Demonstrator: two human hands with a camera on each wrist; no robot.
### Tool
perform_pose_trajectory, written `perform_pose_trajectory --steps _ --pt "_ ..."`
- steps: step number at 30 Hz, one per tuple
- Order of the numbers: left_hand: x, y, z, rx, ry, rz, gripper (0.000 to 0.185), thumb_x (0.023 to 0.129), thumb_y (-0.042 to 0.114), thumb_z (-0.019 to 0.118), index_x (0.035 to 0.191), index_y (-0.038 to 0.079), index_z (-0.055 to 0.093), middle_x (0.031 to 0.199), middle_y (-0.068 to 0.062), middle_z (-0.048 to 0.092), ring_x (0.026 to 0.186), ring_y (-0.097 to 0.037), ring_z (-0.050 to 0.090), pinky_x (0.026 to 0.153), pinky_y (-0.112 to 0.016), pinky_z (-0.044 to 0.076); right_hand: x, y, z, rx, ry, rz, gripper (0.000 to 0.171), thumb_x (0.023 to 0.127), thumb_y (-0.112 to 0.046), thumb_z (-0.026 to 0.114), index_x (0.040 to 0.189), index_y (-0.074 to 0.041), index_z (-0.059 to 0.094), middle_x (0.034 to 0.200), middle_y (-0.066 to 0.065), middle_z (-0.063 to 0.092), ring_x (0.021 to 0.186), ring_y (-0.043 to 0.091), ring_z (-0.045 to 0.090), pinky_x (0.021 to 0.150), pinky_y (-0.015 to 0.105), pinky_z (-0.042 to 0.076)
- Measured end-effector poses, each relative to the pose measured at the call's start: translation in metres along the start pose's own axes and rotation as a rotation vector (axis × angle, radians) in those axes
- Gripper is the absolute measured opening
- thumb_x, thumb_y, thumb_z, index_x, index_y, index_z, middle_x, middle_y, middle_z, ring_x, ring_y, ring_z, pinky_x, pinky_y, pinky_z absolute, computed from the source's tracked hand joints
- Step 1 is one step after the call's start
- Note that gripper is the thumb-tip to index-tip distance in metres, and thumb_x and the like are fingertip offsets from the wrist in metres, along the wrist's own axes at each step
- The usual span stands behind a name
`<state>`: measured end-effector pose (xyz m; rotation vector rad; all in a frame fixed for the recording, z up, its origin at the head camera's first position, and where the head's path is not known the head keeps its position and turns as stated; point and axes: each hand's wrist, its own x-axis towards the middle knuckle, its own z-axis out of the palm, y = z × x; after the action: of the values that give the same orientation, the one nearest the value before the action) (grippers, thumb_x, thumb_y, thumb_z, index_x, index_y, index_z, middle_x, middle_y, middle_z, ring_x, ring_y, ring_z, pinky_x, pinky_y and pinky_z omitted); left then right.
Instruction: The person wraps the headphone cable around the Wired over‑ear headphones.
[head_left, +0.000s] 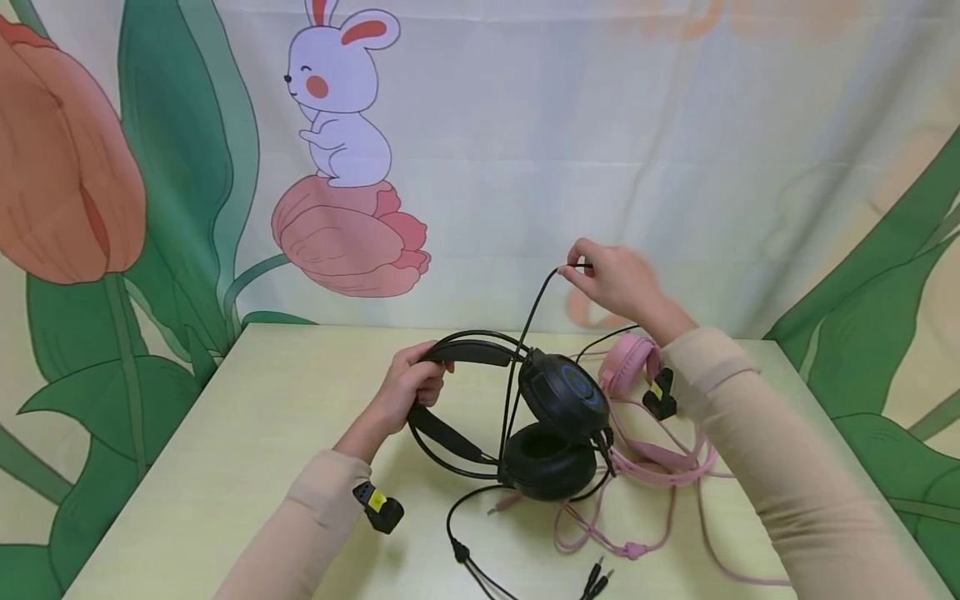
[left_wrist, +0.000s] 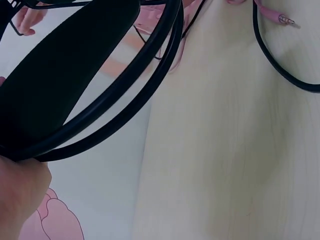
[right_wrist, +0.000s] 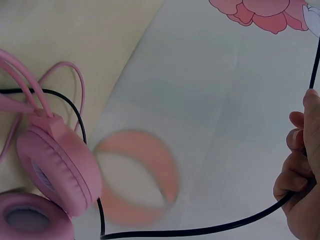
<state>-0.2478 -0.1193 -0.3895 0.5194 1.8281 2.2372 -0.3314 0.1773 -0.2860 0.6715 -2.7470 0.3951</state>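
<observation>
Black over-ear headphones (head_left: pixel 566 396) are held up over the table, tilted, with their ear cups to the right. My left hand (head_left: pixel 408 385) grips them by the padded headband (left_wrist: pixel 65 70), thumb and fingers curled round it. Higher up and to the right, my right hand (head_left: pixel 611 275) pinches the black cable (right_wrist: pixel 210 230), which rises from beside the ear cups. In the right wrist view the fingers curl round that cable. The cable's split end, with two black plugs (head_left: pixel 596 579), lies on the table near the front.
Pink headphones (head_left: pixel 626 367) lie on the table behind and right of the black pair, their pink cable (head_left: pixel 660 542) looped around. A pink plug (left_wrist: pixel 280 17) lies close to the black cable. Behind the table (head_left: pixel 247 450) hangs a printed curtain (head_left: pixel 487 167).
</observation>
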Motion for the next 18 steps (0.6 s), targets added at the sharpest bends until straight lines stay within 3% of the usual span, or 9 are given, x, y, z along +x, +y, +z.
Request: perform_pose_trajectory --steps 9,15,18 --pt "-0.005 -0.006 -0.003 -0.07 -0.028 0.023 0.012 0.082 0.006 0.039 0.082 -0.001 0.049 0.052 0.004 0.03 0.043 -0.008 0.026 0.04 -0.022 0.021 -0.013 0.013 0.025 0.028 -0.007 -0.06 0.023 0.092 -0.029 0.054 0.101 -0.015 0.069 0.088 0.004 0.069 0.071 0.017 0.06 0.059 0.033 0.045" --pt "-0.004 -0.007 -0.006 -0.167 -0.018 0.052 0.015 0.083 0.007 0.036 0.081 0.001 0.05 0.051 0.006 0.031 0.041 -0.006 0.028 0.04 -0.022 0.02 -0.017 0.018 0.042 -0.031 0.109 -0.147 0.017 0.088 -0.028 0.059 0.09 -0.017 0.072 0.074 -0.001 0.068 0.058 0.014 0.055 0.05 0.029 0.039" --pt "-0.002 -0.005 -0.006 -0.2 -0.017 0.08 0.017 0.084 0.008 0.035 0.08 0.003 0.051 0.051 0.006 0.03 0.041 -0.006 0.027 0.04 -0.023 0.018 -0.018 0.021 0.05 0.046 0.094 -0.157 0.017 0.09 -0.022 0.056 0.091 -0.013 0.072 0.082 0.003 0.07 0.064 0.016 0.06 0.055 0.031 0.043"
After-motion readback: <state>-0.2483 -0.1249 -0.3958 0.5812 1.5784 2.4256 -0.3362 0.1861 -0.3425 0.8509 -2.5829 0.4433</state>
